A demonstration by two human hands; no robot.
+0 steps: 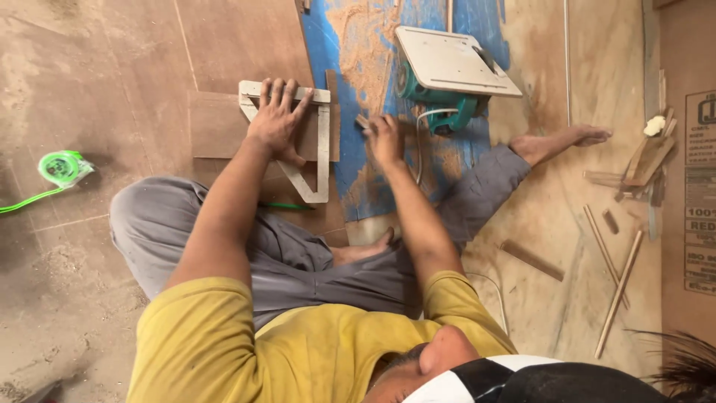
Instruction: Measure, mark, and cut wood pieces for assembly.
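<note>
A pale grey triangular square [309, 142] lies on a reddish-brown plywood piece [224, 123]. The sheet [339, 164] beside it is blue, dusted tan. The saw [447, 78] looks teal with a cream base. A bright green tape measure [61, 167] sits near the floor's left edge.

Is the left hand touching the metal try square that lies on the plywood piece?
Touching. The head view shows the left hand pressed flat with spread fingers on the try square, with no gap between palm and metal, over the plywood piece.
</note>
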